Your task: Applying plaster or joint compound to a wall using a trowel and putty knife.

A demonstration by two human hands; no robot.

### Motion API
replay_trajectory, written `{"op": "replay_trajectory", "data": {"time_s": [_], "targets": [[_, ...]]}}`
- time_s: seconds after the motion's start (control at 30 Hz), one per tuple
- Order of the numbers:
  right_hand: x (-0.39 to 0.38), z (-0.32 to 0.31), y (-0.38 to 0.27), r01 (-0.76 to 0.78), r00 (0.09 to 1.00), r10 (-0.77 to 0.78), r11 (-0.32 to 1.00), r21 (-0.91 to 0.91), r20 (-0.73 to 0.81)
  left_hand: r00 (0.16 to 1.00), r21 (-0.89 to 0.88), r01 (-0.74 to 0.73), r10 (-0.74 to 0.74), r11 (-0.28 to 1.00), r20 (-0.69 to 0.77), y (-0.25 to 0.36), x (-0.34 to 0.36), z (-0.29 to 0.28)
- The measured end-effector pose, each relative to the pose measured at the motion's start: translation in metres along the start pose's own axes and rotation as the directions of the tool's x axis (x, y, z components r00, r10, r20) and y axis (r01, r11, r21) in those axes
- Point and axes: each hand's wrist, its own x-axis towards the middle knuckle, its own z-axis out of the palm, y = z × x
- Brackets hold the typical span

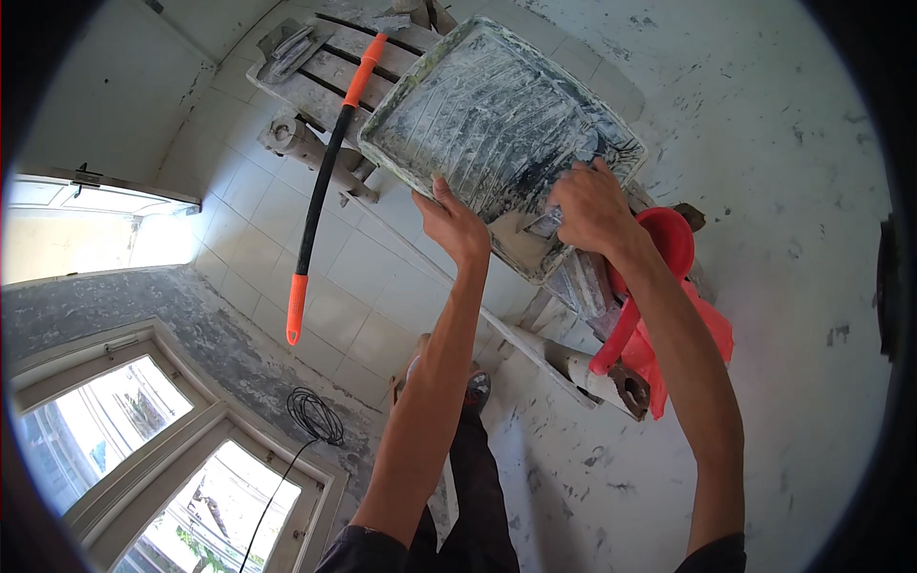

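Observation:
A paint-crusted roller tray (458, 115) with a ribbed bed tilts in front of me above a bench. My left hand (454, 224) grips its near left edge, the thumb over the rim. Inside the tray's right end, my right hand (592, 205) is closed with curled fingers. Greyish, wet-looking material shows on both sides of that fist, but what it holds is hidden. A pale beige patch (521, 244) lies in the near corner of the tray, just left of my right hand.
A black pole with orange ends (330, 172) leans on the slatted wooden bench (334, 59), left of the tray. Red plastic items (673, 244) sit under my right forearm. Black cable (315, 417) is coiled near the windows (105, 420). Pale tiles (325, 296) cover the floor.

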Motion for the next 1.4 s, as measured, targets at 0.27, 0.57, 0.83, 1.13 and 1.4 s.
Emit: {"op": "replay_trajectory", "data": {"time_s": [0.27, 0.57, 0.83, 1.13, 1.4], "targets": [[-0.017, 0.012, -0.013, 0.071, 0.986, -0.086, 0.992, -0.107, -0.142, 0.998, 0.011, 0.047, -0.048, 0.999, 0.041, 0.001, -0.001, 0.0], [-0.074, -0.009, -0.04, -0.124, 0.989, 0.128, 0.991, 0.049, -0.079, 0.996, 0.013, 0.059, -0.06, 0.998, 0.064, -0.004, 0.003, -0.004], [-0.109, 0.001, -0.054, -0.057, 0.979, 0.05, 0.998, -0.033, -0.197, 0.999, -0.03, 0.022, -0.021, 0.999, 0.047, 0.002, 0.004, -0.003], [-0.143, 0.017, -0.055, -0.046, 0.996, 0.047, 0.999, 0.021, -0.071, 0.999, 0.027, 0.039, -0.04, 0.999, 0.015, -0.002, 0.002, -0.001], [-0.175, 0.004, -0.05, -0.04, 0.997, 0.041, 0.999, 0.011, -0.059, 0.986, 0.07, 0.163, -0.164, 0.984, 0.019, 0.0, 0.003, -0.002]]}}
